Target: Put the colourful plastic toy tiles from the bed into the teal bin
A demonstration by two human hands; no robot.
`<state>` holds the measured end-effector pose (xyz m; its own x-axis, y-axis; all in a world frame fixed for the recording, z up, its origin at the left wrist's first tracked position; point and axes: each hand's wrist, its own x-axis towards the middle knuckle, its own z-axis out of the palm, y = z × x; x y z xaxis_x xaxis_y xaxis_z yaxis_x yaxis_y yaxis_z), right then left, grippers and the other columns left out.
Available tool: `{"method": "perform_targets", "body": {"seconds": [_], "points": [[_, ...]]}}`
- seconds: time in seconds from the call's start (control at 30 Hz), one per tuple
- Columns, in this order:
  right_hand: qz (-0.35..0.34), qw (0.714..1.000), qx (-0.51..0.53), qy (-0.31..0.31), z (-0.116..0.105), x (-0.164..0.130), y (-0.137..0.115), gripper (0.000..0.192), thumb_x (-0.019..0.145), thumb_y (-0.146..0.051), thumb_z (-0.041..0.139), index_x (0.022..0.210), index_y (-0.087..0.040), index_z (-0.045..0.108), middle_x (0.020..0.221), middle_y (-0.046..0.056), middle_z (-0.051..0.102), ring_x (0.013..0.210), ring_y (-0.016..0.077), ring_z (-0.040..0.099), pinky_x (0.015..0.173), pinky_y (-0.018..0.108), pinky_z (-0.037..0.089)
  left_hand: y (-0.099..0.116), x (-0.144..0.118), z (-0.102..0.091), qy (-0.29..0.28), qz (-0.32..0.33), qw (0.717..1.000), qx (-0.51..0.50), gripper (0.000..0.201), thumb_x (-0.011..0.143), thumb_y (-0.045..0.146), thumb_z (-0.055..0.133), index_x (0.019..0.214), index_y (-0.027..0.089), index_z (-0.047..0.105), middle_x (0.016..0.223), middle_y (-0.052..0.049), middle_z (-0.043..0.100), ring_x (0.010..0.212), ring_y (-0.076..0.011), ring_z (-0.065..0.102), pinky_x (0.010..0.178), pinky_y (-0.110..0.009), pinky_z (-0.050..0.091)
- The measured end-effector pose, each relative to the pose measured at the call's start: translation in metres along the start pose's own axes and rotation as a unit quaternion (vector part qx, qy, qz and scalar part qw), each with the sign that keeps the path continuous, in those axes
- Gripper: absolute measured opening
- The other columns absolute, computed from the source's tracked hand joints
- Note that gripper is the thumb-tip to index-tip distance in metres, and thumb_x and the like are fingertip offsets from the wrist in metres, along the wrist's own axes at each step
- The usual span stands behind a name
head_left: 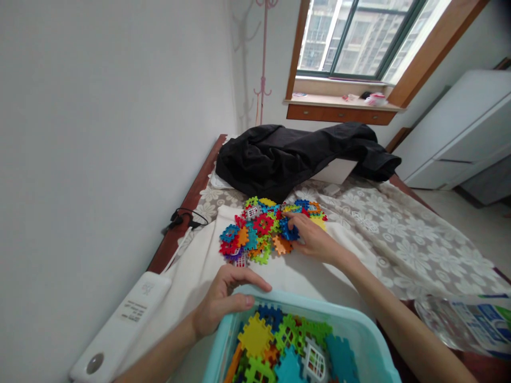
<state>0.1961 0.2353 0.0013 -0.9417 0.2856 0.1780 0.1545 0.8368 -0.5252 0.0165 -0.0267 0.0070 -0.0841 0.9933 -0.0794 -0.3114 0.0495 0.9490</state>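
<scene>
A heap of colourful plastic interlocking tiles lies on a white cloth on the bed. My right hand reaches into the heap's right side and pinches a blue tile. My left hand grips the near-left rim of a light-blue plastic bin, thumb inside the edge. Inside the bin lie several more tiles in yellow, green, blue and orange.
A black jacket is piled at the far end of the bed. A white device lies at the left by the wall, with a black cable further back. A clear plastic bag sits at right. White cabinet at far right.
</scene>
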Motion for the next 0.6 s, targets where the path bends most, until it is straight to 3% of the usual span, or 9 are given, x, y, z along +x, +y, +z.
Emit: {"method": "perform_targets", "body": {"seconds": [0.1,0.3,0.47,0.6], "points": [[-0.008,1.000,0.000,-0.010,-0.0001,-0.0009,0.0052,0.031,0.081,-0.006,0.058,0.103,-0.024,0.046,0.148,0.015,0.057,0.134,0.0301,0.052,0.108,0.047,0.047,-0.0002,-0.0001,-0.0002,-0.002,0.001,1.000,0.007,0.028,0.078,0.030,0.084,0.105,0.025,0.084,0.096,-0.002,0.079,0.085,-0.0158,0.069,0.075,-0.021,0.053],[0.003,0.998,-0.049,-0.032,-0.0019,-0.0034,0.0020,0.028,0.085,-0.016,0.068,0.101,-0.024,0.047,0.112,0.010,0.065,0.102,0.0290,0.059,0.088,0.043,0.050,-0.0019,0.0005,-0.0020,-0.001,-0.008,1.000,0.004,0.029,0.078,0.032,0.084,0.106,0.024,0.084,0.093,-0.002,0.079,0.081,-0.0158,0.069,0.072,-0.021,0.053],[0.003,0.997,-0.065,-0.042,-0.0034,-0.0043,-0.0018,0.026,0.088,-0.017,0.066,0.102,-0.024,0.045,0.121,0.013,0.063,0.110,0.0300,0.058,0.091,0.042,0.049,-0.0029,0.0008,-0.0029,0.000,-0.014,1.000,0.001,0.029,0.077,0.031,0.084,0.105,0.025,0.084,0.094,-0.002,0.079,0.083,-0.0164,0.070,0.073,-0.022,0.053],[0.021,0.995,-0.087,-0.046,-0.0031,-0.0033,-0.0018,0.029,0.082,-0.012,0.065,0.099,-0.024,0.045,0.102,0.008,0.063,0.097,0.0273,0.057,0.081,0.038,0.046,-0.0031,0.0000,-0.0031,-0.003,-0.012,1.000,0.001,0.029,0.078,0.031,0.083,0.107,0.026,0.083,0.093,-0.001,0.079,0.082,-0.0156,0.070,0.073,-0.021,0.053]]}}
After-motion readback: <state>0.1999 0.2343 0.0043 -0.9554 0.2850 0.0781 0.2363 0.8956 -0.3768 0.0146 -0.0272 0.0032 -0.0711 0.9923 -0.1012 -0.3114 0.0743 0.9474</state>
